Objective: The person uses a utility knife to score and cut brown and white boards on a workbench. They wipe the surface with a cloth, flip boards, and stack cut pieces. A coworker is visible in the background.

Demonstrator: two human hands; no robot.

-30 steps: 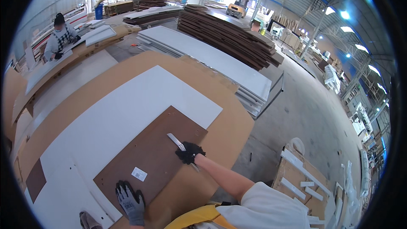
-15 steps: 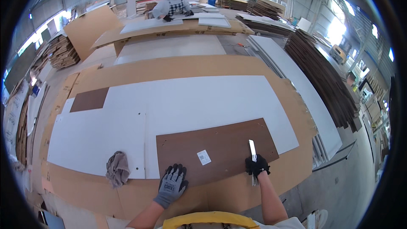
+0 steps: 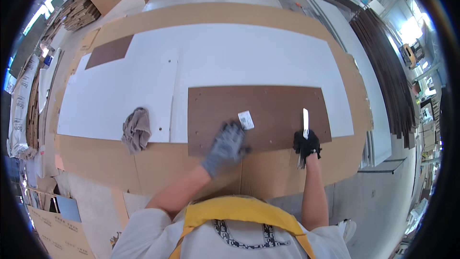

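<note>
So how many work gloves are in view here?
2: a gray glove on the left hand, blurred over the brown panel, and a black glove on the right hand, closed around a slim white tool. Others could be hidden from this camera.

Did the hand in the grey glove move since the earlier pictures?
Yes, the left hand moved right across the brown board, closer to its white label.

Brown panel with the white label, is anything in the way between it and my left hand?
Nothing visible: your left hand, blurred, is over the near part of the brown panel, close to the white label. Whether it touches, I can't tell.
</note>
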